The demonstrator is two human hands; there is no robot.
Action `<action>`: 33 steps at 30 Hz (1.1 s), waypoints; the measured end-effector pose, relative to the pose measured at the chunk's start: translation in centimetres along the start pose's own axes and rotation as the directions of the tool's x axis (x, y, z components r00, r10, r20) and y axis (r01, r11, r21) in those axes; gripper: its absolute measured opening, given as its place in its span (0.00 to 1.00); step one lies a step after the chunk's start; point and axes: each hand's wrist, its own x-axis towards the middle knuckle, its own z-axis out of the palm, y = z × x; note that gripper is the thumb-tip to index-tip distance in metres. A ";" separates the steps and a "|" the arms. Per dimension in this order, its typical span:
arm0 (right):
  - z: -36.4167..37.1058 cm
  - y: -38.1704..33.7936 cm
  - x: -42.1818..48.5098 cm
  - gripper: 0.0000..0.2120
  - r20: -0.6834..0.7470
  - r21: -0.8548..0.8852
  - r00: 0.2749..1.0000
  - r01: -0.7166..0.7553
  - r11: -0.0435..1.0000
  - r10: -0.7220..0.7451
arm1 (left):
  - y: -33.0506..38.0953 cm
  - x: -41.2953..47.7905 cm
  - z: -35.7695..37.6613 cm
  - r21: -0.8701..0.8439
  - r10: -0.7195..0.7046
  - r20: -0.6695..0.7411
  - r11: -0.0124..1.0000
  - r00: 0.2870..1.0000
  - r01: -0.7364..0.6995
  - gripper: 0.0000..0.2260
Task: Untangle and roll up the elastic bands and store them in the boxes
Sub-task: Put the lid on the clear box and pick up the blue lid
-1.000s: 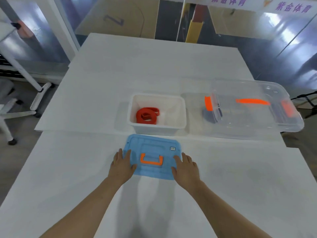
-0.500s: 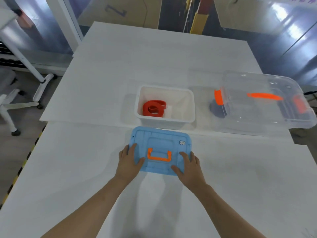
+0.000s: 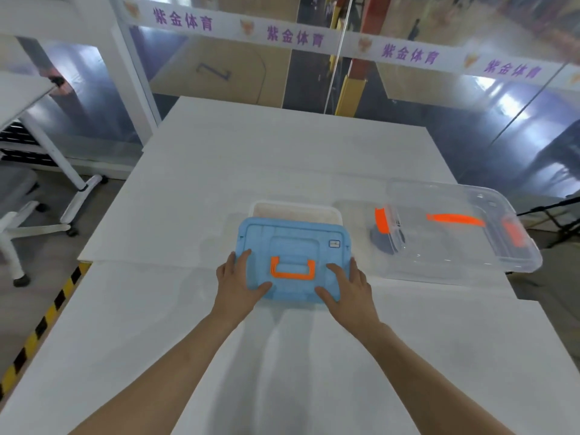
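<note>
A light blue lid (image 3: 295,243) with an orange handle (image 3: 292,269) is lifted and covers most of the small white box (image 3: 295,210), whose far rim still shows. My left hand (image 3: 240,282) grips the lid's near left corner, thumb on top. At the near right corner my right hand (image 3: 343,285) grips it the same way. The red rolled elastic band in the box is hidden under the lid.
A large clear box (image 3: 461,227) with orange latches lies closed at the right, with a dark object (image 3: 381,241) inside its left end. The white table (image 3: 282,158) stretches far ahead. A white frame on castors (image 3: 72,196) stands to the left, beside yellow-black floor tape (image 3: 40,328).
Both hands have taken hold of the blue lid, raised it off the table and carried it forward over the white box, hiding the red band.
</note>
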 end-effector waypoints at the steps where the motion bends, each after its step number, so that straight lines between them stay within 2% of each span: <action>1: -0.7 -0.4 1.2 0.34 0.015 -0.003 1.000 -0.012 1.000 0.013 | 0.6 1.3 -0.3 0.012 -0.006 0.017 1.000 1.000 0.006 0.40; 5: -2.2 -1.4 5.7 0.34 0.071 -0.020 0.996 -0.046 0.999 0.047 | 2.2 5.9 -1.1 0.069 -0.016 0.066 0.998 0.998 0.012 0.40; 9: -2.4 -1.7 8.8 0.34 0.107 -0.064 0.990 -0.079 0.995 0.086 | 3.2 8.7 -1.2 0.022 -0.078 0.103 0.997 0.992 0.076 0.44; 12: -2.3 -1.7 10.3 0.33 0.101 -0.043 0.990 -0.098 0.994 0.102 | 3.7 10.4 -1.0 0.066 -0.093 0.119 0.994 0.989 0.085 0.44; 17: -2.1 -1.4 12.3 0.32 0.100 -0.024 0.991 -0.090 0.996 0.092 | 4.0 12.2 -0.7 0.145 -0.094 0.172 0.987 0.980 0.070 0.45; 23: -1.2 -0.6 12.9 0.34 0.121 -0.079 0.992 -0.037 0.996 0.047 | 3.5 12.7 0.4 0.161 -0.079 0.220 0.986 0.972 0.044 0.52; 30: -0.4 -0.2 12.4 0.33 0.146 -0.146 0.988 -0.020 0.989 0.042 | 2.2 12.3 0.8 0.277 -0.034 0.242 0.960 0.970 -0.036 0.47; 33: -1.2 -0.6 12.0 0.32 0.146 -0.189 0.989 -0.006 0.982 0.034 | 2.9 11.7 0.5 0.304 -0.051 0.235 0.953 0.971 -0.023 0.47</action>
